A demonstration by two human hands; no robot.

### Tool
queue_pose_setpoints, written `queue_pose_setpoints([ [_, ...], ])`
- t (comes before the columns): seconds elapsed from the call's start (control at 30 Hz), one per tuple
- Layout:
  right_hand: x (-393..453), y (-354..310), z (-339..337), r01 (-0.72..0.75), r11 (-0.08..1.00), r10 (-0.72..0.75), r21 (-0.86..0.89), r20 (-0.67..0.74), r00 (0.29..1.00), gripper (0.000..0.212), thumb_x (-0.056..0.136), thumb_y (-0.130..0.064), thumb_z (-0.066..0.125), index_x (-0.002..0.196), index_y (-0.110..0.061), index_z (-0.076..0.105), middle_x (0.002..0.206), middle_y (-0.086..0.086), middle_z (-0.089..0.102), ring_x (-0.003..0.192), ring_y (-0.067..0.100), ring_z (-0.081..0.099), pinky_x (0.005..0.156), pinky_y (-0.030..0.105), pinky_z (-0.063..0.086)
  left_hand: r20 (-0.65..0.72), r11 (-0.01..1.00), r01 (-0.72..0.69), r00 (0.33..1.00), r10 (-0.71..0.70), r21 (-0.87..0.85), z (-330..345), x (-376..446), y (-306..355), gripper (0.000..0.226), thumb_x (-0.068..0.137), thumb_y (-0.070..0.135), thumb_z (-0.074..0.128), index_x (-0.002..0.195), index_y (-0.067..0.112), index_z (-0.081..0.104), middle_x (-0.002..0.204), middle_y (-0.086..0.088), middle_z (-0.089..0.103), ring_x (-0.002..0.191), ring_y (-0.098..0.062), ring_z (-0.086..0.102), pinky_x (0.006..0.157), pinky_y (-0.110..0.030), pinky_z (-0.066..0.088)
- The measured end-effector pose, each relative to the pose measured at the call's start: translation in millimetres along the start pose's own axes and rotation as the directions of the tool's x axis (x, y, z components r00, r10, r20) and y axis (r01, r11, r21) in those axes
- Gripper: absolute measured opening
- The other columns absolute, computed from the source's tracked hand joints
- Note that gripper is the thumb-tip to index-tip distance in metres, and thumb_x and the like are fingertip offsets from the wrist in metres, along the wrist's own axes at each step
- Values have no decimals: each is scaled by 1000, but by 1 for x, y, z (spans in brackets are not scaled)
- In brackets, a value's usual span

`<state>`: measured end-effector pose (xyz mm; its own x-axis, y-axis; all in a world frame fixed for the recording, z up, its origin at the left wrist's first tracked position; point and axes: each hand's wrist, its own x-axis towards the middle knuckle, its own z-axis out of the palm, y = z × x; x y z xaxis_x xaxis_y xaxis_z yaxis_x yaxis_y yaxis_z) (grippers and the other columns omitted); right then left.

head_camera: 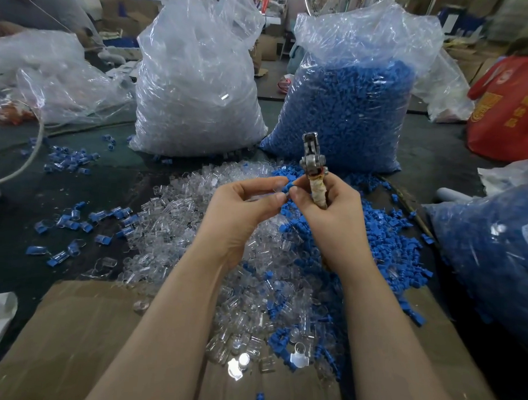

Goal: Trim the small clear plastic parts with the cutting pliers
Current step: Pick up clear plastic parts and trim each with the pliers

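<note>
I am holding both hands raised above the mixed pile on the tabletop (11, 209), working one piece between them. My left hand (241, 217) is pinching a small clear plastic part (275, 188) between thumb and forefinger, with a blue part (288, 186) meeting it at the fingertips. My right hand (331, 220) is curled around the wrapped handle of the cutting pliers (313, 168), whose metal head is pointing up and away from me; its thumb and forefinger are also touching the blue part. Whether the plier jaws are apart or together I cannot tell from this angle.

To do this step well, I judge that the clear piece should be turned so the excess stands free of my fingertips, then brought to the jaws rather than the jaws swung to it, and cut flush in one squeeze. The pliers are not yet on the part.

Both forearms are reaching forward and converging, wrists slightly bent inward, over a cardboard sheet (72, 327).

The remaining clear parts (179, 203) are lying heaped beneath my hands, with loose blue parts (384, 243) heaped on the right. Behind them are standing a bag of clear parts (195, 86) and a bag of blue parts (349, 107).
</note>
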<state>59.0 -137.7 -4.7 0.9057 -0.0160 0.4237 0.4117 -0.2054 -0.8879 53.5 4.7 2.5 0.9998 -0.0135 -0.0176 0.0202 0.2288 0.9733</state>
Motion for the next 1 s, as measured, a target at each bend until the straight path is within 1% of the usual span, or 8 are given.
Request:
queue_pose_setpoints([
  [0.2,0,1,1,-9,1000,9,21,-28,1000,19,90,-9,68,82,-25,66,74,-11,69,71,0,64,65,12,50,-11,999,-28,1000,27,-34,1,-1,0,21,81,-5,71,93,12,75,94,-6,77,92,-18,72,85,-28,59],
  [0.37,0,2,3,-4,1000,3,-18,-62,998,21,90,-12,70,79,-29,64,72,-14,68,72,2,64,69,17,53,-52,998,-59,997,58,-16,0,1,-2,18,81,-3,72,91,12,74,89,-7,77,87,-18,74,78,-25,58],
  [0.57,1,3,7,-24,999,22,-26,-70,997,19,90,-16,69,80,-30,63,71,-19,66,70,0,62,68,19,53,-87,995,-79,993,74,-54,4,0,-3,18,80,-6,71,89,10,74,85,-5,77,82,-15,73,74,-21,57],
  [0.7,1,4,8,-32,997,26,-65,-84,996,19,89,-17,70,79,-30,62,69,-20,65,66,-1,60,66,20,52,-90,994,-97,992,92,-48,5,-1,-2,18,80,-6,72,89,10,74,85,-6,76,84,-15,72,77,-23,59],
  [0.77,1,4,7,-27,997,20,-79,-91,996,16,89,-17,70,80,-28,62,68,-16,64,65,0,58,64,24,52,-90,994,-99,991,94,-47,5,-1,-2,18,80,-4,74,90,11,74,88,-7,76,87,-18,72,83,-27,59],
  [0.83,1,3,7,-23,995,15,-93,-88,996,14,89,-17,69,80,-27,63,67,-14,63,64,3,58,65,29,52,-97,994,-106,990,101,-40,5,-1,-2,17,79,-2,75,89,12,74,88,-7,76,88,-18,72,83,-27,59],
  [0.93,1,3,6,-22,992,13,-122,-74,997,7,88,-17,68,83,-19,65,71,-5,66,69,16,61,69,40,54,-116,993,-121,986,119,-10,6,-2,-2,17,79,-1,76,86,15,74,87,-6,77,89,-19,73,83,-27,59],
  [1.0,2,2,4,-10,991,4,-134,-49,999,8,89,-15,67,84,-22,66,76,-3,68,72,16,63,70,36,55,-127,992,-126,984,125,2,6,-2,-1,17,80,-1,75,85,15,74,87,-7,77,89,-20,72,84,-30,59],
])
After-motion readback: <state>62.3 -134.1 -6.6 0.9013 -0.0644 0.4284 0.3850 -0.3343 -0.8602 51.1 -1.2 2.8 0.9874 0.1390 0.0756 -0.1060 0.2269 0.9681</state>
